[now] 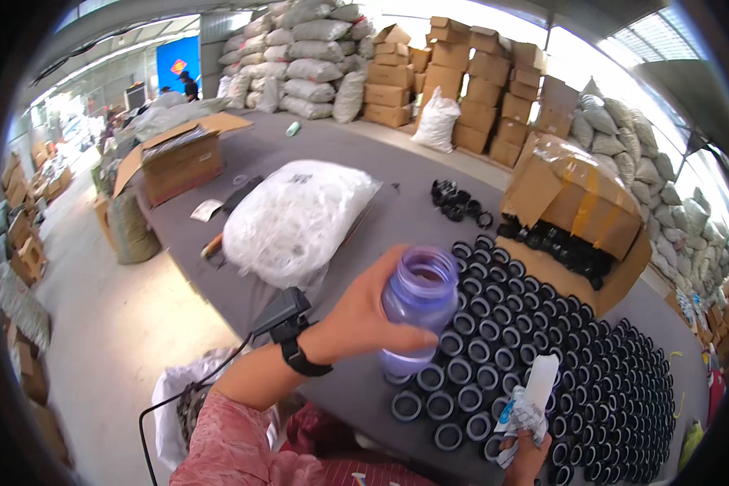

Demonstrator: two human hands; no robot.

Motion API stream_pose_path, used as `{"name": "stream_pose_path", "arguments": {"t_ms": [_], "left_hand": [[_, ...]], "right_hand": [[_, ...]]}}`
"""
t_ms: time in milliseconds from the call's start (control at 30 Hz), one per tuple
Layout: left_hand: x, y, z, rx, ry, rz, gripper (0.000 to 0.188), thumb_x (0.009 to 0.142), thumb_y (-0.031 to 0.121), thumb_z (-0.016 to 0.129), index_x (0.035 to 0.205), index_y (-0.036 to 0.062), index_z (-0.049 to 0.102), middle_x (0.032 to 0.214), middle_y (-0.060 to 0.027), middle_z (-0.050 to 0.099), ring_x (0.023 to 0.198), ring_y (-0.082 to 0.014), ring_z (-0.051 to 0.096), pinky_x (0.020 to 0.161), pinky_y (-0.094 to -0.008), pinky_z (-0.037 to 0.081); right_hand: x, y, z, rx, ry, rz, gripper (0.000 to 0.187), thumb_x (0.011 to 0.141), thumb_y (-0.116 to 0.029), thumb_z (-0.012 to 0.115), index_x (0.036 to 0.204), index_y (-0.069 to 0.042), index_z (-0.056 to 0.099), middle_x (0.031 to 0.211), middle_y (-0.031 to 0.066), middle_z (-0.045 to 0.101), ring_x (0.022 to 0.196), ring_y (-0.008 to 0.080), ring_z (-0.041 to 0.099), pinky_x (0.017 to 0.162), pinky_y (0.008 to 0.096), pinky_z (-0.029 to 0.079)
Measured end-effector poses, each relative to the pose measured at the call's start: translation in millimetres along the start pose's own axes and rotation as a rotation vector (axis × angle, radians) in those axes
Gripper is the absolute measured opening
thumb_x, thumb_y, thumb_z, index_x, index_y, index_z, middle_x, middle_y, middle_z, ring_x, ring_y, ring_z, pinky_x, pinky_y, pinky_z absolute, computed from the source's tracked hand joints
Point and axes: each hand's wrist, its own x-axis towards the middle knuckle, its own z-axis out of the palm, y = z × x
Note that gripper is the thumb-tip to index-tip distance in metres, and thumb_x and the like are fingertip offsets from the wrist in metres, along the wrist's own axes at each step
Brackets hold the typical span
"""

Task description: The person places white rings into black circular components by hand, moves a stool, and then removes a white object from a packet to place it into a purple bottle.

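Observation:
My left hand [358, 317] is wrapped round a translucent purple plastic bottle [418, 301], its threaded mouth uncapped and facing up. The bottle is held above the near edge of a dense spread of black ring-shaped caps [479, 350], each with a pale inner ring. Lower right, my right hand [528, 460] grips a flat white strip [542, 374] whose lower part is wrapped in crumpled white-and-blue plastic. What kind of tool the strip is I cannot tell. My right fingers are partly hidden by the wrapping.
A big clear bag [296, 219] of pale parts lies on the grey table [364, 150]. Behind the caps, a cardboard box [579, 190] lies tipped, spilling black pieces. An open carton [182, 166] stands far left. Below, a white sack [178, 405] sits beside the table.

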Motion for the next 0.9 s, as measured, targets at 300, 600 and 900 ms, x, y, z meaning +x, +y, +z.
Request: {"name": "stream_pose_path", "arguments": {"t_ms": [300, 600, 900], "left_hand": [[-122.9, 67.5, 66.3, 0.200, -0.218, 0.280, 0.063, 0.074, 0.027, 0.075, 0.124, -0.0001, 0.049, 0.120, -0.0199, 0.051, 0.107, -0.0335, 0.053, 0.092, -0.0405, 0.043], [-140.3, 93.8, 78.5, 0.349, -0.079, 0.673, 0.044, 0.089, 0.033, 0.055, 0.112, -0.0045, 0.059, 0.106, -0.0228, 0.058, 0.088, -0.0326, 0.059, 0.075, -0.0389, 0.048], [-145.6, 128.4, 40.7, 0.489, -0.202, 0.297, 0.046, 0.084, 0.021, 0.061, 0.123, -0.0020, 0.052, 0.116, -0.0186, 0.055, 0.110, -0.0312, 0.055, 0.094, -0.0377, 0.042]], "right_hand": [[-14.6, 44.6, -44.4, 0.213, -0.045, -0.014, 0.017, 0.084, 0.000, 0.053, 0.100, 0.001, 0.047, 0.065, 0.0104, 0.053, 0.045, 0.0176, 0.050, 0.039, 0.0306, 0.043], [-24.4, 38.7, -53.1, 0.080, -0.055, 0.015, 0.016, 0.084, -0.002, 0.054, 0.100, 0.003, 0.053, 0.068, 0.0085, 0.056, 0.048, 0.0153, 0.050, 0.042, 0.0281, 0.042], [-29.2, 17.1, -39.1, -0.281, -0.078, 0.138, 0.020, 0.086, -0.004, 0.056, 0.103, 0.003, 0.062, 0.076, 0.0044, 0.061, 0.056, 0.0114, 0.052, 0.048, 0.0239, 0.040]]}}
